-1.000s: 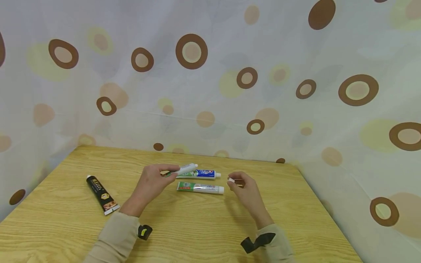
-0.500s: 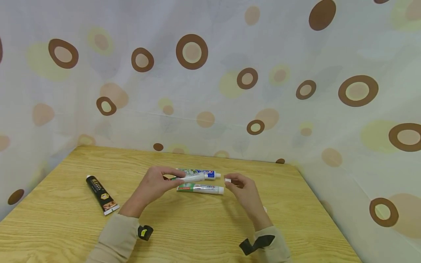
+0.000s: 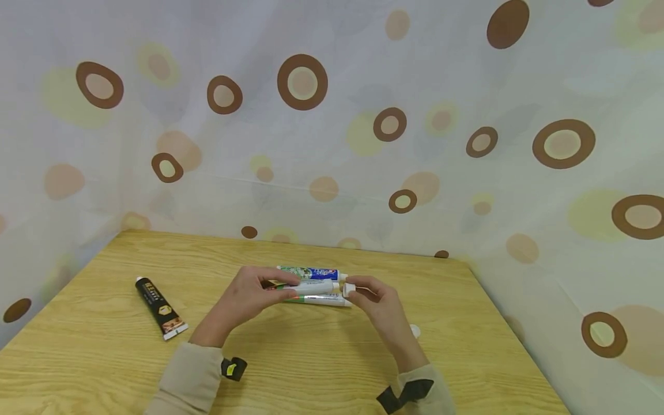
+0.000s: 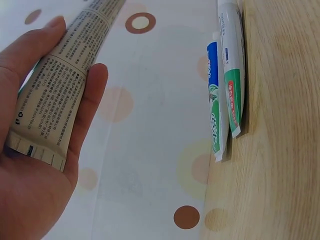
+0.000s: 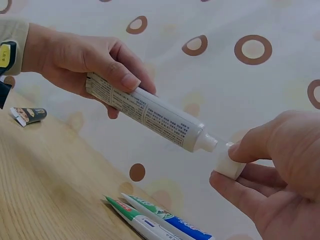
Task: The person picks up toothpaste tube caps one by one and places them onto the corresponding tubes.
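Note:
My left hand (image 3: 251,297) grips a white toothpaste tube (image 5: 155,116) by its crimped end, above the table. Small print covers the side of the tube seen in both wrist views, and its threaded nozzle (image 5: 209,143) is bare. Between thumb and fingers, my right hand (image 3: 380,300) pinches a white cap (image 5: 229,162), held right at the nozzle tip. Beneath the held tube in the head view lie a blue and green toothpaste tube (image 3: 324,274) and a white and green toothpaste tube (image 3: 327,300), which is partly hidden.
A black toothpaste tube (image 3: 159,308) lies at the left on the wooden table (image 3: 290,369). A small white round thing (image 3: 415,331) rests beside my right wrist. Behind the table hangs a white sheet with brown circles (image 3: 332,144).
My left hand has brought the tube rightward and lower, levelling it. The right hand has moved slightly left with the cap, so nozzle and cap now nearly meet.

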A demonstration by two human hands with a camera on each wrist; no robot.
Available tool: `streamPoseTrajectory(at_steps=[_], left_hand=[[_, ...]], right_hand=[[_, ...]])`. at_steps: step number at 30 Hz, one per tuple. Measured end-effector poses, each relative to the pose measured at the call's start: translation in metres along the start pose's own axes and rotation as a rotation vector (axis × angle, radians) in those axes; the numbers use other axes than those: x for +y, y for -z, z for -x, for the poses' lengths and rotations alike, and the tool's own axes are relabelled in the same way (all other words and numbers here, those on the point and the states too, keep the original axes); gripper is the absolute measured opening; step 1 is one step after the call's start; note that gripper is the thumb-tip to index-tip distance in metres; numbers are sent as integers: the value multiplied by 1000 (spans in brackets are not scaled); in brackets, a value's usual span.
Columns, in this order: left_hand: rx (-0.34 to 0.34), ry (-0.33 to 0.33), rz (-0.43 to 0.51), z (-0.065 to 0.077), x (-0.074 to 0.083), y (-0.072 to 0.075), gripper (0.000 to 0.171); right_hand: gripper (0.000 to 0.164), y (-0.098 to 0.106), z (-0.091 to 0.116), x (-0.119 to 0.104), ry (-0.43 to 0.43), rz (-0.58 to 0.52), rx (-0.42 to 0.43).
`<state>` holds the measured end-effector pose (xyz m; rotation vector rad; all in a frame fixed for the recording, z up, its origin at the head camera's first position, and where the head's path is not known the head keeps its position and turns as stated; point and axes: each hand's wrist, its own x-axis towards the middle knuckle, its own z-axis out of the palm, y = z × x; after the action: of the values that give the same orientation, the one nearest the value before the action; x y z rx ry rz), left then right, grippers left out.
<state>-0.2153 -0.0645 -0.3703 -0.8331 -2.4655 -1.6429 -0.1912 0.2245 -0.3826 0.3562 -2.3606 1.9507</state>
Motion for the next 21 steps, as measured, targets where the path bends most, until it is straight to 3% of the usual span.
streamPoseTrajectory(at_steps=[5,12,21], left_hand=[[-6,-10,15,0,-2,-3,17],[-37,-16,9,-1,-3,-6,16],[-70,-4,45,-1,-2,-5,16]], right_hand=[[33,-6,2,-3,26,-25,-16],[26,-14,3,-4,-1,-29,3],[27,-14,3,-5,14,23,-12]])
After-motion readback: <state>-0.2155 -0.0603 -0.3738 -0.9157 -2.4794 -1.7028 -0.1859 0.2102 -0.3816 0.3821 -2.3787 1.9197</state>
